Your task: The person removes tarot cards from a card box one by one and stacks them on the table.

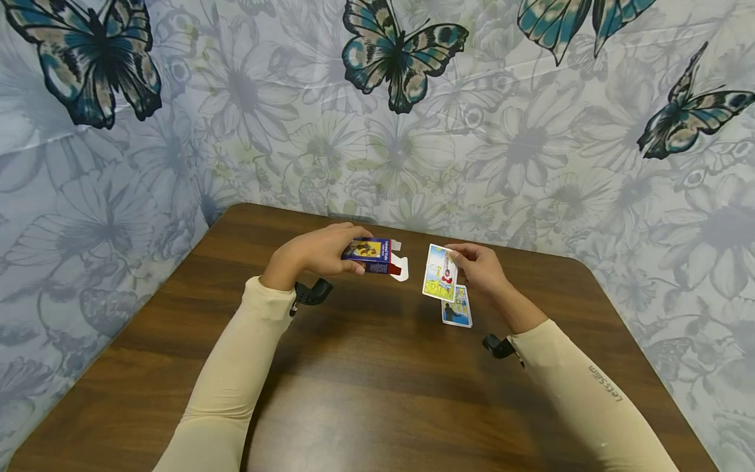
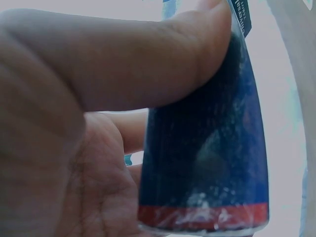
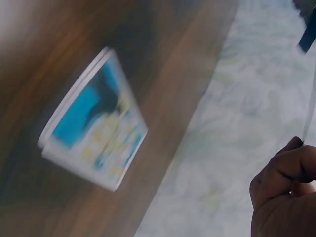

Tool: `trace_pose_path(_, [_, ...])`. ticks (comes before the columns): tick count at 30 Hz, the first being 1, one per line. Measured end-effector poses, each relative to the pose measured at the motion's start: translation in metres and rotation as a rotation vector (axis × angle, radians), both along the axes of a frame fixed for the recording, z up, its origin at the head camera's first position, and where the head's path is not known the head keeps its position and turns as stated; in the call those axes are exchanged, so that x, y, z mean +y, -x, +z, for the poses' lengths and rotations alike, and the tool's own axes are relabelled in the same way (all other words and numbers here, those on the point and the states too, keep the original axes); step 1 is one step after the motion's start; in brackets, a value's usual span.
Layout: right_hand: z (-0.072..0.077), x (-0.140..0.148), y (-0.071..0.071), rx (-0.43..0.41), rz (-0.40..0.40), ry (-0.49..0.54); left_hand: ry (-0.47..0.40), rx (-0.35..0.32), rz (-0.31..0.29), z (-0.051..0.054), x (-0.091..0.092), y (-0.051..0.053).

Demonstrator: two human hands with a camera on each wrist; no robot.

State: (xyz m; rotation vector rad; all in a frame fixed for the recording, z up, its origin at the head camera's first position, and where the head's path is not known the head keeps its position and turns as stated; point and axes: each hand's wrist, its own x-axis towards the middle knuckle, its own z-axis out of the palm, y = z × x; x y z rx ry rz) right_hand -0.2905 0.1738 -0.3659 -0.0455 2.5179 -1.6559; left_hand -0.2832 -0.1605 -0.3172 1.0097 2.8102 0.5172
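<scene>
My left hand (image 1: 321, 252) grips a blue card box (image 1: 371, 255) with a red band; its white flaps stand open toward the right. In the left wrist view, the thumb lies across the box's blue side (image 2: 207, 148). My right hand (image 1: 480, 267) pinches an illustrated card (image 1: 439, 272) by its right edge, above the table. Below that card, a small stack of cards (image 1: 457, 308) lies on the wood, its top card blue and yellow. The right wrist view shows this stack (image 3: 98, 126) apart from my curled fingers (image 3: 286, 173).
The brown wooden table (image 1: 354, 393) has its far edge just behind both hands. A cloth with butterflies and flowers (image 1: 265, 118) hangs behind the table and along its sides. Dark wrist straps (image 1: 312, 293) sit on both wrists.
</scene>
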Motion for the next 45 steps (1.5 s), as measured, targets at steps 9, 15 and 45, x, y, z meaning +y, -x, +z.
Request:
trace_pose_path(9, [-0.032,0.04,0.015,-0.033,0.027,-0.35,-0.005,-0.009,-0.013,-0.001,-0.003,-0.003])
trace_pose_path(15, [-0.054,0.048,0.021,-0.041,0.032,-0.474,-0.005,-0.01,-0.015,0.001,-0.006,-0.004])
trace_pose_path(45, [-0.045,-0.007,0.012,0.178,-0.03,-0.483,-0.004,-0.015,-0.008,0.003,-0.006,-0.007])
